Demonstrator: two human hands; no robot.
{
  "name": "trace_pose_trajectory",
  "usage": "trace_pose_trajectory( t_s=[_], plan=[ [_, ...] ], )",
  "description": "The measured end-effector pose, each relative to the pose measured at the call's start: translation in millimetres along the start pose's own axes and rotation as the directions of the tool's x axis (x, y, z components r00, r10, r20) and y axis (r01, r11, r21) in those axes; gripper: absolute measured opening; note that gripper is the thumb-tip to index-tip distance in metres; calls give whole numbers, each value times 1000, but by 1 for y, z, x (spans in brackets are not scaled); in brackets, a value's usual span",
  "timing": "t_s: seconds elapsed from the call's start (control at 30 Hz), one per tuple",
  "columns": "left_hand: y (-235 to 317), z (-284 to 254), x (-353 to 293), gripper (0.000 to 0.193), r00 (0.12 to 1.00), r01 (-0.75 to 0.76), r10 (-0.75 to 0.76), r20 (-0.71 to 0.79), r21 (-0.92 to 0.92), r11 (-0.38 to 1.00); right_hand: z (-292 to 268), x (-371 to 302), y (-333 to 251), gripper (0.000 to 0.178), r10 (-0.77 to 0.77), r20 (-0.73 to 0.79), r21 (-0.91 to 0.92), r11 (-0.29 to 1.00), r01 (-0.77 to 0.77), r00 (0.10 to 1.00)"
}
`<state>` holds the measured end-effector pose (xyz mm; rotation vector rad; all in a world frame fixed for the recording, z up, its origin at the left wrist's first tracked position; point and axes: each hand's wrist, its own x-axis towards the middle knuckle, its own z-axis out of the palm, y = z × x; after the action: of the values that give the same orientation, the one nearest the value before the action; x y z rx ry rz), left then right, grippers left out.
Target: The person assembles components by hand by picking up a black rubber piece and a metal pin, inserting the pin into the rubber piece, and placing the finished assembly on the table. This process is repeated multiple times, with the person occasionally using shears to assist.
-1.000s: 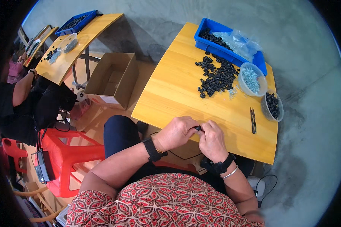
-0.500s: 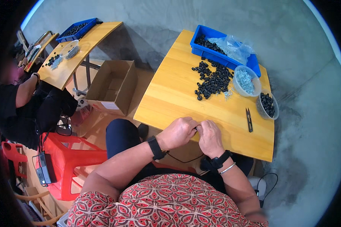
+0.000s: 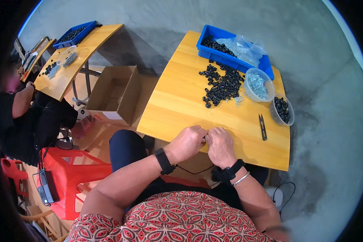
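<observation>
At the near edge of the yellow wooden table, my left hand [image 3: 186,142] and my right hand [image 3: 220,147] meet with closed, pinching fingers. A bit of a small black part [image 3: 206,139] shows between their fingertips; the fingers hide most of it. Beyond them lies a spread pile of small black cylindrical parts [image 3: 224,86]. Right of the pile stands a clear round tub [image 3: 247,93] full of small silvery metal pieces. Another clear tub [image 3: 289,121] holds more black parts. Black thread snips [image 3: 262,127] lie to the right of my hands.
A blue tray [image 3: 238,60] with black parts and a clear plastic bag [image 3: 244,48] stands at the table's far edge, near the grey wall. On the left are an open cardboard box [image 3: 105,109], a red stool [image 3: 74,167] and a person [image 3: 24,105] at another table [image 3: 62,84].
The whole view has shifted slightly, so the table and trays sit a little further left. My hands stay together at the table edge, with fingers slightly shifted around the small black part.
</observation>
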<state>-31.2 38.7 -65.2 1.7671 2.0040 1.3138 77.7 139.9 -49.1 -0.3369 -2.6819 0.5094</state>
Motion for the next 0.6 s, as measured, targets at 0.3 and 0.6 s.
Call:
trace_pose_trajectory(
  t_s=[0.3,0.6],
  plan=[
    [-4,5,-4,11,999,3,-2,-32,48,999,2,1,-2,11,35,45,-104,994,-30,998],
    [-3,6,-4,10,997,-1,8,-82,79,997,-7,10,-6,8,23,89,-146,989,-10,996]
  ],
)
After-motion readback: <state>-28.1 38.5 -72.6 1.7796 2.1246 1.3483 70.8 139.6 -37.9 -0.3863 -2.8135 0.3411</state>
